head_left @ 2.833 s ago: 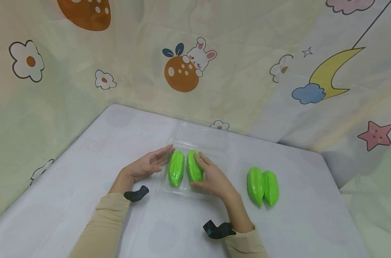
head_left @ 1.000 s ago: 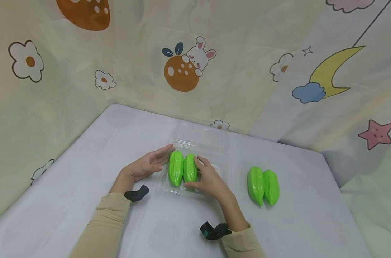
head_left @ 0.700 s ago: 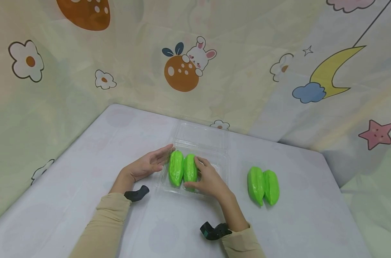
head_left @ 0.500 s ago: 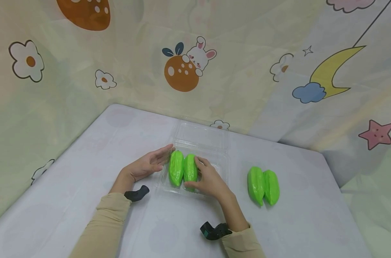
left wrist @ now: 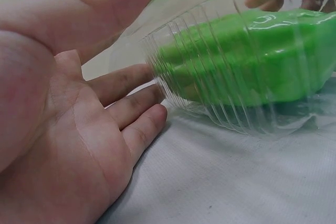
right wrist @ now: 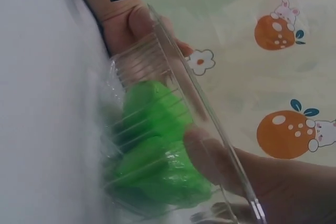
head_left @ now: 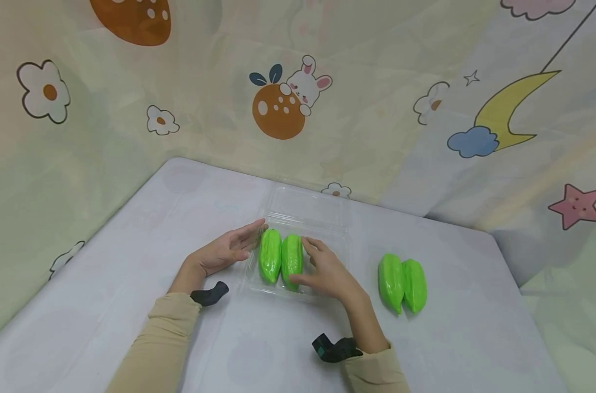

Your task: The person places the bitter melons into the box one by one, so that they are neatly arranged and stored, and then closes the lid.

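A clear plastic clamshell box (head_left: pixel 327 245) sits on the table with its lid (head_left: pixel 305 206) laid back behind it. Side by side inside lie two glossy, ridged green fruits resembling star fruit, a left one (head_left: pixel 270 255) and a right one (head_left: pixel 292 262). My left hand (head_left: pixel 228 252) rests beside the box, its straight fingers touching the ribbed wall (left wrist: pixel 184 72). Over the right part of the box is my right hand (head_left: pixel 327 273), fingers spread and loosely bent. Its thumb overlaps the right fruit's near end, and its fingertips are just off that fruit's upper right side.
Another pair of green fruits (head_left: pixel 391 281) lies on the white tabletop (head_left: pixel 455 327), right of the box. A patterned cloth backdrop (head_left: pixel 204 82) rises behind the table edge.
My right hand shifted the right fruit leftward until it lay against the left one, then loosened and drew slightly right. The left hand has stayed at the box wall.
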The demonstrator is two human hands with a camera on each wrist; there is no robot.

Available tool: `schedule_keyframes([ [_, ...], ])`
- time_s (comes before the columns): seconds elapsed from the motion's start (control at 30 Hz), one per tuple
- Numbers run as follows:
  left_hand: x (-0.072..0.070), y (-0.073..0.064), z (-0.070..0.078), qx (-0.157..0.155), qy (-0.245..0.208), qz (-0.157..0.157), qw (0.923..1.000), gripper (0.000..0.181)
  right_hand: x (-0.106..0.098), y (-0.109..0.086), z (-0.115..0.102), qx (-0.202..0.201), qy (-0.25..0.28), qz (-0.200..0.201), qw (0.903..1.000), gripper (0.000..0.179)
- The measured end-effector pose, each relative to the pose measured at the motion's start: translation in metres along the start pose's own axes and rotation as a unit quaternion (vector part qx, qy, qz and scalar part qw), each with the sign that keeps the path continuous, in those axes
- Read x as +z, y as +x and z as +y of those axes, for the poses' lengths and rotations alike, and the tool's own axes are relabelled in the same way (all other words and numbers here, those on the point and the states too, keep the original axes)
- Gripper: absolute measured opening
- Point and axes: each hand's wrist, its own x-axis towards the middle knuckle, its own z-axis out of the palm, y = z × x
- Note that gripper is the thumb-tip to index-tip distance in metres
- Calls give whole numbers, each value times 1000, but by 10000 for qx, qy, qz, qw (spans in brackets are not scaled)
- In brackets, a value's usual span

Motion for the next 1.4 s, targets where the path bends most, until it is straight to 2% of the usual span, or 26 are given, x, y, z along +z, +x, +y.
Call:
schedule_keyframes([
  [0.27,0,0,0,22,-1,-53,10000,93,-4,-1,8,-299,113,-287,9991,94],
  [0.5,1,1,2,32,-69,-69,9999,92,1,2,9,-474,-25,-261,9985,95],
  [1.0,1,1,0,-3,-35,16,10000,88,7,4,7,-387,-176,-152,9990,97],
  [1.4,0,1,-1,46,-14,-59,10000,90,10,4,3,-340,-219,-36,9992,99],
])
